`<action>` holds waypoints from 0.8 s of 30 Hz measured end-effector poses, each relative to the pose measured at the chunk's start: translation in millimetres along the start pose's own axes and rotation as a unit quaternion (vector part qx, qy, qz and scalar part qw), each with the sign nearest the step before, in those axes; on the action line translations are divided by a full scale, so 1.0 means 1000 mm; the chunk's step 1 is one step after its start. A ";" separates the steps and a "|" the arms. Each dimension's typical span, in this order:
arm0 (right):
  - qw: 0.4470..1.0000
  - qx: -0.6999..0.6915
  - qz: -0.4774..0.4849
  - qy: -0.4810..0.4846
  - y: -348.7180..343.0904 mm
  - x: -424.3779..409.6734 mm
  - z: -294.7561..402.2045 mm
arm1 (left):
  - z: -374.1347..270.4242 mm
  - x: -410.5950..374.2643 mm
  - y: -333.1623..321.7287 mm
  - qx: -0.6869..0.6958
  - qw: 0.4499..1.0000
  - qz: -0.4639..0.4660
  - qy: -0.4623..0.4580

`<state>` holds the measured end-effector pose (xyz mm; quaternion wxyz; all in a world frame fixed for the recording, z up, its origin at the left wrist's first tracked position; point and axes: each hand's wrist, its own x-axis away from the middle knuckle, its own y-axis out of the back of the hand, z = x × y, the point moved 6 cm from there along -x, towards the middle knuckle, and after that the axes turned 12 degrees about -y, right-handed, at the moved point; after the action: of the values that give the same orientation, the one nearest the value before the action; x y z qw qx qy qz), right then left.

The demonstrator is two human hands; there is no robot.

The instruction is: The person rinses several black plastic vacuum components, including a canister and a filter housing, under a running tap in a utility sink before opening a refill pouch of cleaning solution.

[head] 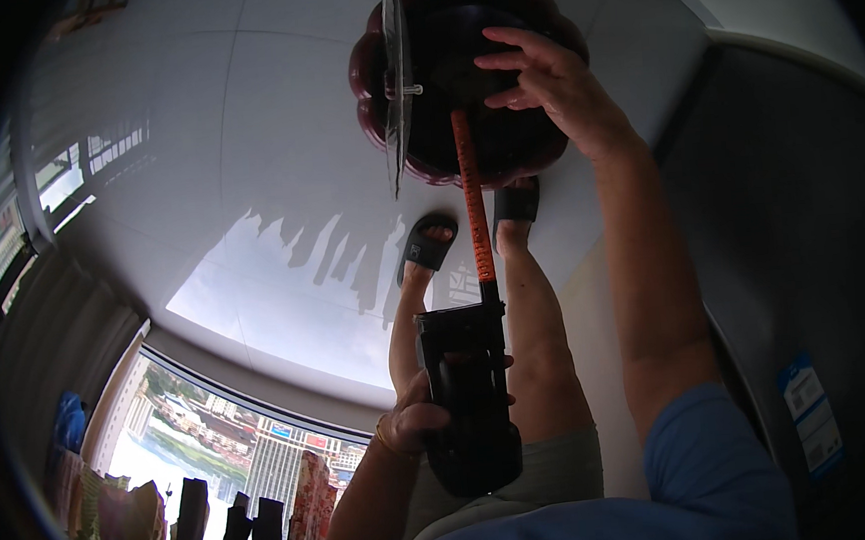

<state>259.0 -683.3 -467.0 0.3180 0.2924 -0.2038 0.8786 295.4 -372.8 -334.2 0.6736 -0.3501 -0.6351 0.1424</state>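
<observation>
My left hand (416,418), with a thin band at its wrist, grips a black elongated device (472,403). From its top end runs an orange ribbed rod or tube (473,199) that reaches over a dark red, scalloped round object (369,56), perhaps a basin or stool, with a dark middle. Above that object my right hand (548,89) is open, fingers spread; contact with it cannot be told. To the left of the hand a thin, translucent sheet or disc (398,122) is seen nearly edge-on, with a small metal pin (412,89) at its middle.
My feet in black slides (427,248) stand on glossy light floor tiles (300,91). A window (264,447) with hanging clothes (191,531) lies at the lower left. At the right is a dark panel (759,209) bearing a blue and white label (811,416).
</observation>
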 end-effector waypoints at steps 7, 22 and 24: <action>0.995 0.097 0.028 -0.029 -0.022 -0.025 -0.005 | -0.002 -0.004 -0.002 -0.025 1.000 -0.007 -0.015; 0.964 -0.259 -0.040 -0.036 -0.004 -0.019 -0.012 | -0.015 -0.015 0.029 -0.414 0.909 0.024 -0.049; 0.959 -0.276 -0.059 -0.024 0.004 -0.010 -0.010 | -0.017 -0.021 0.024 -0.461 0.886 0.049 -0.027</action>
<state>259.0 -685.7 -481.7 0.4328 0.2254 -0.4282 0.7606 314.6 -373.9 -365.3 0.4114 -0.6476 -0.6292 -0.1244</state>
